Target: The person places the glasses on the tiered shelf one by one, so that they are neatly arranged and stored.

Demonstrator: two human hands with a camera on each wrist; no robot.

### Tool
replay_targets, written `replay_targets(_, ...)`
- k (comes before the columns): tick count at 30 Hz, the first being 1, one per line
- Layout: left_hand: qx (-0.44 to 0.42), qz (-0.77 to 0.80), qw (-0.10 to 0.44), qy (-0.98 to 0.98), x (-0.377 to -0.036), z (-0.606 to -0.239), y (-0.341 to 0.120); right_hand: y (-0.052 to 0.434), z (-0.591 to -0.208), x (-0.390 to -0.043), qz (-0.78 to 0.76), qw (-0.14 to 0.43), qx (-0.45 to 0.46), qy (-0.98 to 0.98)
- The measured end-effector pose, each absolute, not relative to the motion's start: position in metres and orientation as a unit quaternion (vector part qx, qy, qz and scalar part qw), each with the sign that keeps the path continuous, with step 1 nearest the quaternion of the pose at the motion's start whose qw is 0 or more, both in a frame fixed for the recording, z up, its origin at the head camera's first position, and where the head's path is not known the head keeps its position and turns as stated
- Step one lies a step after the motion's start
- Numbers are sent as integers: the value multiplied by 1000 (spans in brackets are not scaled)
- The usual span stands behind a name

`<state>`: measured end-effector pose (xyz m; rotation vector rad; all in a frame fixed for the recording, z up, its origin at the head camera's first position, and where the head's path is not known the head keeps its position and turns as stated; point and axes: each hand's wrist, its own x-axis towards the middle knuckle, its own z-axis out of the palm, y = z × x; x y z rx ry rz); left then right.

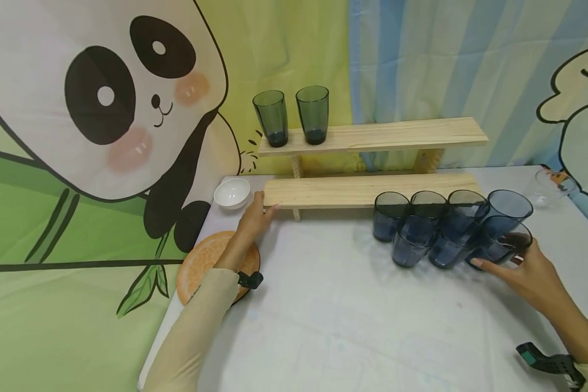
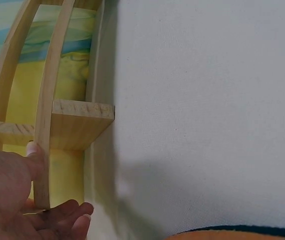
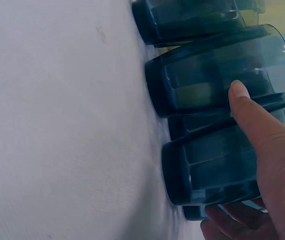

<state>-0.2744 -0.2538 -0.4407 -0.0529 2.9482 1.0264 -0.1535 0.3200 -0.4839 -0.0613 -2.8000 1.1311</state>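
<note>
My left hand grips the left end of the lower board of a two-tier wooden shelf. In the left wrist view the thumb lies on one face of that board and the other fingers curl under its end. On the right, my right hand holds the nearest right drinking glass of a blue-tinted cluster, thumb on one side, fingers round the other. Several more upright glasses stand close beside it in two rows. A pair of tinted glasses stands on the upper board's left part.
A small white bowl sits left of the shelf. Below it lies a round orange-slice mat, partly behind my left forearm. A clear glass object stands at the back right of the white table. Printed curtains hang behind.
</note>
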Motion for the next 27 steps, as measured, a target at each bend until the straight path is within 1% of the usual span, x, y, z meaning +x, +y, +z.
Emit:
replay_targets(5, -18, 331, 12, 943, -275, -441, -254, 319, -484, -155, 350, 76, -12, -934)
replay_targets(11, -22, 329, 14, 944, -276, -441, -254, 318, -484, -155, 357, 61, -24, -932)
replay_targets(17, -22, 328, 18, 944, -276, -442, -253, 318, -483, -152, 374, 66, -11, -925)
replay_targets(23, -17, 328, 19, 944, -276, -442, -254, 318, -484, -143, 406, 57, -24, -912)
replay_targets(27, -21, 327, 19, 944, -276, -442, -254, 317, -487, -139, 425, 75, -25, -902)
